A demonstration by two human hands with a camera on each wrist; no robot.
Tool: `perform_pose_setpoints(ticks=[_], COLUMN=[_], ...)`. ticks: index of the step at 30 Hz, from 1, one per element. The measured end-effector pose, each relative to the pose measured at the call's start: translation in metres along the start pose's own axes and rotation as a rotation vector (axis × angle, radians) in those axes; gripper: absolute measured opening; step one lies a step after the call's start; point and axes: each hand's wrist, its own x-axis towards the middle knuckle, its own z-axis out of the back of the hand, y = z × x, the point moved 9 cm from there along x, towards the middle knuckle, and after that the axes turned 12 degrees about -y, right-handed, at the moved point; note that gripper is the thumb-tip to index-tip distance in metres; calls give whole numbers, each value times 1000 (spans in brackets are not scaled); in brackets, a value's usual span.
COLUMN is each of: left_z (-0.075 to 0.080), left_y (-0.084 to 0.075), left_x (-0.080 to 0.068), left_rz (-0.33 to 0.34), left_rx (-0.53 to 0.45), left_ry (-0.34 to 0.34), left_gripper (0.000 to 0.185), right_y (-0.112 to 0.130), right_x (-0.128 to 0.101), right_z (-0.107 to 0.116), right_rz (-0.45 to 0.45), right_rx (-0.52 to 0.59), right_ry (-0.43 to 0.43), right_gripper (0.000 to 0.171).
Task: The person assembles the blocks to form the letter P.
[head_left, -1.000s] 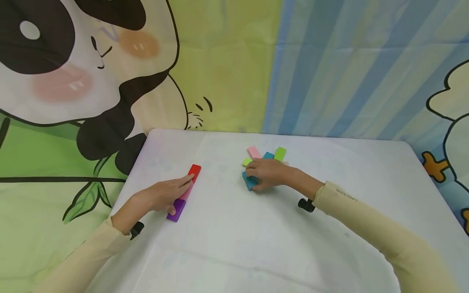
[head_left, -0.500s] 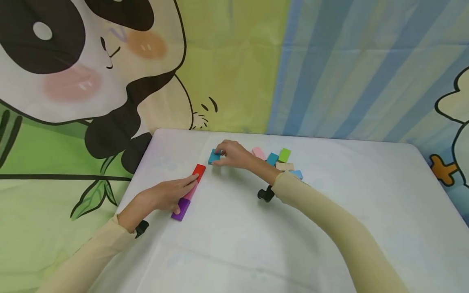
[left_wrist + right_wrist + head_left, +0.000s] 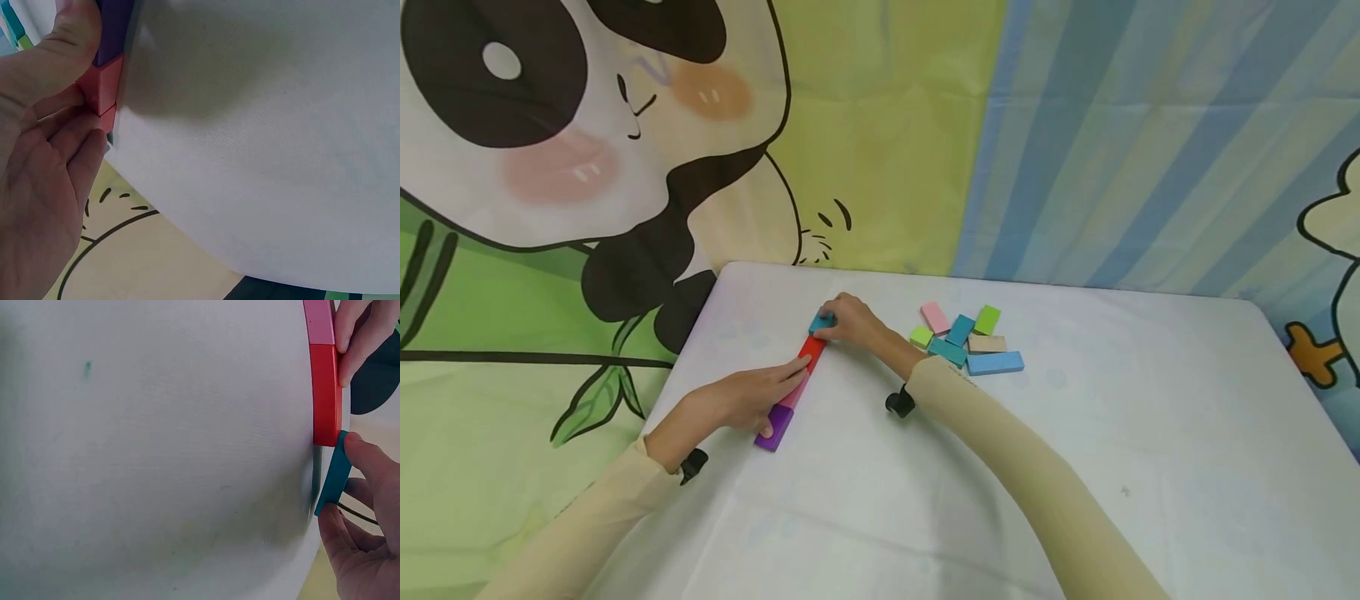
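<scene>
Though slim, a teal block [image 3: 335, 474].

A white table [image 3: 1075, 475] is lying beneath the left fingers [image 3: 790, 372] and the right fingers [image 3: 835, 311]. Beyond both, a backdrop is hanging: its panda [image 3: 730, 225] is showing ahead and left of the left fingers, a leaf [image 3: 580, 408] well to their left. Ahead and right of the right fingers, blue stripes [image 3: 1067, 150] are slanting; a cloud shape [image 3: 1330, 208] and an orange shape [image 3: 1312, 356] are showing farther right.
</scene>
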Motion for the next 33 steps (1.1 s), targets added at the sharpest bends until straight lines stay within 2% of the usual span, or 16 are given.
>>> perform_pose_setpoints(ticks=[12, 21, 25, 28, 31, 33], left_z=[2, 2, 0, 0, -1, -1], left_y=[-3, -3, -3, -2, -3, -4], left_x=[0, -3, -6, -7, -7, -8], left_rz=[0, 11, 26, 39, 44, 51], left_rx=[-20, -36, -63, -68, -77, -86], left_ry=[6, -2, 6, 4, 3, 5], left_gripper=[97, 97, 98, 99, 99, 98], right_y=[-5, 9, 12, 14, 14, 11], right_x=[0, -10, -15, -19, -30, -43], right_z=[-6, -8, -8, -7, 2, 17], right_rz=[31, 124, 131, 135, 168, 209], right_rx=[1, -154, -187, -253, -324, -343], right_ry=[-6, 11, 10, 14, 10, -5], right_gripper=[42, 38, 38, 41, 46, 48])
